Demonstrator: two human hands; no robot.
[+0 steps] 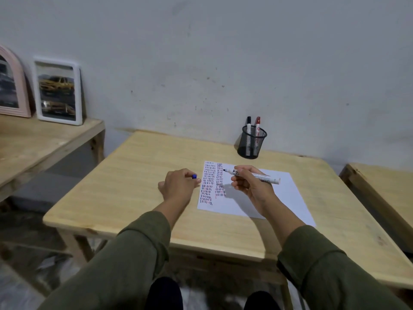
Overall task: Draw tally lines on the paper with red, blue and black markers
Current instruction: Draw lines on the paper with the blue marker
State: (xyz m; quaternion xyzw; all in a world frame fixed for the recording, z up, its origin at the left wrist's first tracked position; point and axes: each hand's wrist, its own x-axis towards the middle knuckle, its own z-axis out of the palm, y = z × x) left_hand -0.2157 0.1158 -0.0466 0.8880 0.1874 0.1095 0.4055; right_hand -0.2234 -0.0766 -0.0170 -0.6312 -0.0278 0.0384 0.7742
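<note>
A white sheet of paper (288, 198) lies on the wooden table (138, 180), its left part filled with columns of short red, blue and black tally lines (212, 182). My right hand (250, 184) holds an uncapped white marker (257, 175) above the sheet, dark tip pointing left. My left hand (178, 184) rests just left of the paper, fingers closed on a small blue cap (194, 176). A black mesh pen cup (251, 143) behind the paper holds a black marker (248, 121) and a red marker (258, 123).
A grey wall runs behind the table. A second wooden table (33, 144) at the left carries a white picture frame (58, 91) and a pink arched frame (11, 86). Another wooden surface (384, 186) stands at the right.
</note>
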